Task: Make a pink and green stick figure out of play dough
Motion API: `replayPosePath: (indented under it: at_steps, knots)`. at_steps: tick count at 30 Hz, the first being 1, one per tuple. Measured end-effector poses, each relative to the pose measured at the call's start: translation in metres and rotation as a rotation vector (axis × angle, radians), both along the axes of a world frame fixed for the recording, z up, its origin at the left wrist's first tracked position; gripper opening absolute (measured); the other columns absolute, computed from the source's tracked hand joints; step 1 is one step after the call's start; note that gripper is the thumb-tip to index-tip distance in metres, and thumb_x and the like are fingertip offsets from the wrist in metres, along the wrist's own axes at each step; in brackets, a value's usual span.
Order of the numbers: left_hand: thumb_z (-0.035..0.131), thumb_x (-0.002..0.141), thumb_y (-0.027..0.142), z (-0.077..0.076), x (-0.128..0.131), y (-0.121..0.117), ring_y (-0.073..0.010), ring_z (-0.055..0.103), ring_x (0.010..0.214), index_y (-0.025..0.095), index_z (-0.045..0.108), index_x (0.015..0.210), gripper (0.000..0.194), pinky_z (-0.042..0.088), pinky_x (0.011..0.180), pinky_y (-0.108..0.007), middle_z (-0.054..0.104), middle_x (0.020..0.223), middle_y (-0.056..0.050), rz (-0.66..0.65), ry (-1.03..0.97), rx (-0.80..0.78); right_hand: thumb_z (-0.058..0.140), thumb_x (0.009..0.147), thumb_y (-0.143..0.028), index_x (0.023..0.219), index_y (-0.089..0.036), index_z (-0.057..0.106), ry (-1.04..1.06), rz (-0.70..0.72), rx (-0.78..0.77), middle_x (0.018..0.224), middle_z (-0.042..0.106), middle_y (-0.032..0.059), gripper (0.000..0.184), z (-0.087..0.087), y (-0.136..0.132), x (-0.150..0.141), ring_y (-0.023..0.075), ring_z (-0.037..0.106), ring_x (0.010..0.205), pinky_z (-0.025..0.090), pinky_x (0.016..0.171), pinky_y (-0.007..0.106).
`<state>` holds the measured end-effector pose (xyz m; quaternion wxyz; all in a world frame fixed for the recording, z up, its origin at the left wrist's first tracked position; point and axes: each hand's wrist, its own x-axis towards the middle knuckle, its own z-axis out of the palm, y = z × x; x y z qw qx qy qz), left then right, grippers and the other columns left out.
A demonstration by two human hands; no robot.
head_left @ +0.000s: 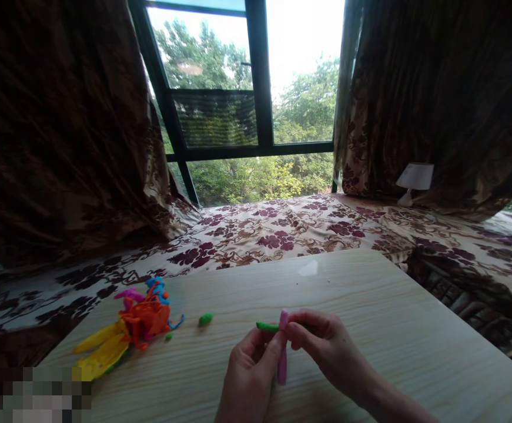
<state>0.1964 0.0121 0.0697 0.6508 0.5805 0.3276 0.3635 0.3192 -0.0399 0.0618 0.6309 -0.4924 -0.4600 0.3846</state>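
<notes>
In the head view, my left hand (250,367) and my right hand (324,336) meet above the table, thumbs and fingertips close together. A pink strip of modelling clay (282,369) stands roughly lengthwise between them, its lower end hanging below the fingers and its upper end showing above. Crossing it to the left is a thin green roll of modelling clay (266,326), over my left fingers. My left hand is closed around the crossing; my right fingertips pinch the pink strip from the right. Fingers hide where the two pieces touch.
On the wooden table (348,294), a green lump (205,319) lies left of my hands. Farther left is a pile of orange clay (145,320) with blue and pink bits, beside yellow clay (106,352). Behind are a patterned cloth (277,229) and a small lamp (415,176).
</notes>
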Motion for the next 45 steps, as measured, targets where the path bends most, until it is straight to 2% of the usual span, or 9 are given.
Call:
replayPosePath:
  at_steps: [9,12,16,19,25,28,34,40,45]
  knots:
    - [0.068,0.064,0.036,-0.006,0.002,0.004,-0.0181,0.061,0.08,0.018,0.068,0.085,0.027,0.044,0.075,-0.023,0.07,0.076,-0.002,-0.02,-0.038,-0.061,0.055,0.081,-0.035,0.082,-0.017,0.067,-0.181,-0.077,0.014,0.072,0.059,0.0011,0.022,-0.001,0.0,0.005,0.0129,0.052,0.068,0.043,0.062,0.023]
    - [0.07,0.062,0.034,-0.009,0.003,0.005,-0.0176,0.062,0.077,0.018,0.067,0.084,0.028,0.045,0.071,-0.023,0.07,0.075,-0.002,0.028,-0.09,-0.076,0.057,0.079,-0.035,0.085,-0.017,0.066,-0.141,-0.051,0.035,0.077,0.061,0.0024,0.021,0.002,-0.001,0.006,0.0149,0.056,0.072,0.045,0.066,0.025]
    - [0.07,0.061,0.033,-0.005,0.001,0.006,-0.0171,0.062,0.072,0.016,0.066,0.08,0.026,0.045,0.07,-0.025,0.069,0.071,-0.002,0.05,-0.042,-0.106,0.061,0.077,-0.033,0.093,-0.016,0.061,0.03,0.014,0.0,0.077,0.064,0.0031,0.023,0.0,0.0,0.004,0.014,0.058,0.064,0.046,0.053,0.022]
    - [0.069,0.063,0.032,-0.002,0.0,0.006,-0.0173,0.061,0.076,0.016,0.066,0.084,0.026,0.045,0.074,-0.026,0.069,0.074,-0.003,0.057,-0.042,-0.111,0.062,0.076,-0.03,0.092,-0.016,0.061,0.1,0.036,0.015,0.079,0.066,0.0038,0.021,-0.002,0.001,0.004,0.0141,0.059,0.066,0.047,0.056,0.023]
    - [0.068,0.064,0.03,-0.005,-0.002,0.009,-0.0209,0.06,0.088,0.016,0.067,0.088,0.028,0.043,0.082,-0.029,0.07,0.086,-0.005,-0.045,-0.046,-0.105,0.061,0.077,-0.027,0.088,-0.017,0.065,0.03,0.015,0.052,0.083,0.066,0.0031,0.015,-0.001,0.002,0.003,0.0159,0.061,0.077,0.048,0.068,0.025]
    - [0.069,0.064,0.03,-0.007,-0.002,0.011,-0.02,0.061,0.086,0.018,0.068,0.086,0.025,0.045,0.079,-0.027,0.071,0.084,-0.004,-0.013,-0.058,-0.054,0.06,0.078,-0.027,0.093,-0.018,0.065,0.041,0.058,0.037,0.084,0.067,0.003,0.018,0.0,0.001,0.003,0.0169,0.061,0.081,0.047,0.072,0.026]
    - [0.067,0.067,0.029,-0.007,-0.004,0.01,-0.018,0.06,0.085,0.019,0.068,0.086,0.021,0.044,0.077,-0.023,0.07,0.084,-0.003,-0.053,-0.044,-0.017,0.059,0.079,-0.027,0.09,-0.018,0.066,-0.036,0.01,0.053,0.082,0.066,0.0029,0.016,-0.005,0.001,0.004,0.0159,0.06,0.075,0.047,0.069,0.026]
    - [0.068,0.066,0.029,-0.002,-0.006,0.006,-0.0134,0.057,0.068,0.017,0.065,0.071,0.014,0.043,0.065,-0.019,0.067,0.068,-0.001,0.009,-0.018,-0.043,0.056,0.08,-0.019,0.088,-0.019,0.065,-0.148,-0.053,0.12,0.082,0.061,0.0021,0.012,-0.004,-0.001,-0.001,0.0157,0.057,0.078,0.046,0.07,0.026]
    - [0.064,0.07,0.029,-0.003,-0.004,0.007,-0.0159,0.058,0.08,0.017,0.065,0.08,0.015,0.042,0.077,-0.024,0.067,0.075,-0.002,-0.035,-0.076,-0.088,0.054,0.081,-0.017,0.089,-0.018,0.064,-0.192,-0.044,0.114,0.081,0.059,0.0019,0.012,0.0,-0.001,0.0,0.0148,0.057,0.076,0.046,0.068,0.025]
